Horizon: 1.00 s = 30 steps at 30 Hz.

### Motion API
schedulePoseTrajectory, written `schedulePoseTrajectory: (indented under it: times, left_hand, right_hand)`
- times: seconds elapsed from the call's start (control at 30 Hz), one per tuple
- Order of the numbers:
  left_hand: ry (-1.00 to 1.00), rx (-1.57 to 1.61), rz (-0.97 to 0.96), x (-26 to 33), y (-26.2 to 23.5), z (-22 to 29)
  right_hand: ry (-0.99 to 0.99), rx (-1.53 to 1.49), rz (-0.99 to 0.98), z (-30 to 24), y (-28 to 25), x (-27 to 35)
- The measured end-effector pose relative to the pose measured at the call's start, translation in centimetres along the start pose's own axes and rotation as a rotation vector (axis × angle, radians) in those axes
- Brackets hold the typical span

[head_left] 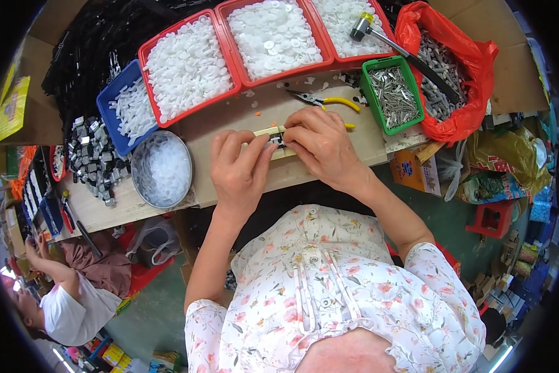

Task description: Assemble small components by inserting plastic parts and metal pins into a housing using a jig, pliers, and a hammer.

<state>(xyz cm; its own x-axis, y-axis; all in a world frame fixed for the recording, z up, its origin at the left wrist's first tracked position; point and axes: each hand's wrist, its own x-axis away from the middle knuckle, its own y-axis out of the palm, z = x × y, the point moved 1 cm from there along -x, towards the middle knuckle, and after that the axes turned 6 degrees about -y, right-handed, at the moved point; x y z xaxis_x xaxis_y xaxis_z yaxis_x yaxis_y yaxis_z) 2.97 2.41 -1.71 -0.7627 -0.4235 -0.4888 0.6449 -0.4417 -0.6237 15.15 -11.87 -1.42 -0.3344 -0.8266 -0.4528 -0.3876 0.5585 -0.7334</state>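
Observation:
Over the near part of the table, my left hand (pixel 241 168) pinches the left side of a small assembly with black and silver parts (pixel 277 138). From the right, my right hand (pixel 324 144) has its fingertips closed on the same assembly. Under it lies a pale yellow block (pixel 282 153), partly covered by my fingers. Just beyond my right hand rest pliers with yellow handles (pixel 329 100). To the left of my left hand stands a round metal bowl (pixel 136 163) with small translucent pieces in it.
Red trays (pixel 237 43) of white plastic parts line the back. A blue bin (pixel 108 102), a green bin of metal pins (pixel 374 118) and a red bag (pixel 478 74) flank them. A mallet (pixel 410 56) lies across the right side. At left sits another person (pixel 77 308).

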Motion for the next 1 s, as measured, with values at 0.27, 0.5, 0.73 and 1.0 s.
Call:
schedulePoseTrajectory:
  times: [0.27,0.5,0.73,1.0]
  left_hand:
    - [0.014,0.013,0.031,0.6,0.0,-0.7]
    - [0.022,0.01,0.028,1.1,-0.3,-0.6]
    - [0.053,-0.023,0.001,1.1,-0.4,0.0]
    - [0.102,0.005,-0.068,-2.4,-0.3,1.6]
  right_hand:
    - [-0.015,0.155,-0.089,-1.1,-0.1,-0.6]
    - [-0.14,0.419,-0.198,-2.6,0.3,-0.7]
    - [-0.015,0.093,-0.071,-0.9,-1.4,-0.1]
    - [0.272,0.376,0.198,5.7,-10.4,3.0]
